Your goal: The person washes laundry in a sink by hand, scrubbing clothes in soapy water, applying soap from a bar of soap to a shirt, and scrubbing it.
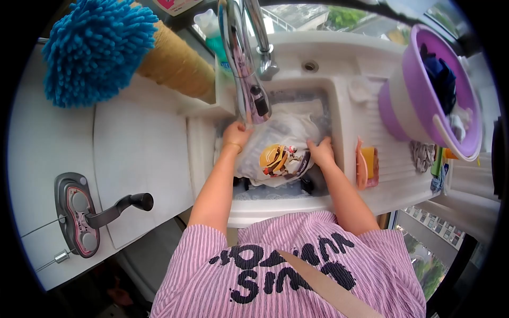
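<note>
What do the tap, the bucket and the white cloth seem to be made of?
The tap: polished metal, perhaps chrome, given its mirror-like shine. The bucket: likely smooth plastic, judging by its moulded walls. The white cloth: matte fabric, possibly cotton, since it bunches softly.

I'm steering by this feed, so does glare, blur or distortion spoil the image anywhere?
Head view: wide-angle bending with black corners, the purple bucket leaning near the edge; head view: daylight at the window, bright highlights on the chrome tap; head view: left hand, right hand and printed white cloth readable, though fine print is too small.
</note>
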